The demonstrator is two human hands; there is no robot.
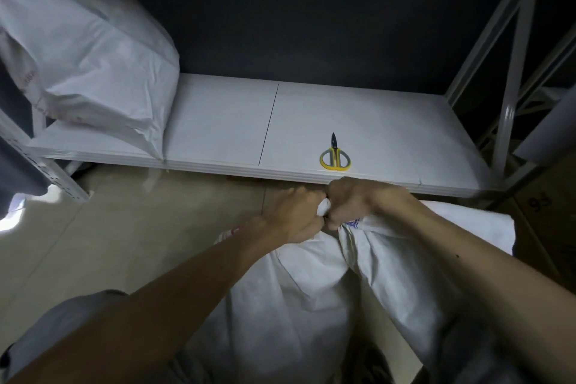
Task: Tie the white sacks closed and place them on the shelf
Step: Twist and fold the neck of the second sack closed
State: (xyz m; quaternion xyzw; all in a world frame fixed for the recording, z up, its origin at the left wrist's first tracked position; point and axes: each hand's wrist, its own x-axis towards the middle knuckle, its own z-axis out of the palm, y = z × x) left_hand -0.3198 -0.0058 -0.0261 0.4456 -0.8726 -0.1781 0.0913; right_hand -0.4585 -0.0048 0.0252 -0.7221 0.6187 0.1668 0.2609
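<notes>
Fig.: L hand (294, 215) & R hand (349, 203), fingers curled tight on bunched neck of sack (290, 299), fists touching, prob. cinching a knot. Sack on floor below shelf (218, 121); another sack (93, 50) shelved; scissors (335, 156) near.

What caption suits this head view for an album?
Left hand and right hand grip a white sack by its neck, before a shelf holding a second sack and scissors.

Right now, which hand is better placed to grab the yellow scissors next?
Probably the right hand: the scissors lie on the shelf just beyond it; the left hand is farther away.
</notes>
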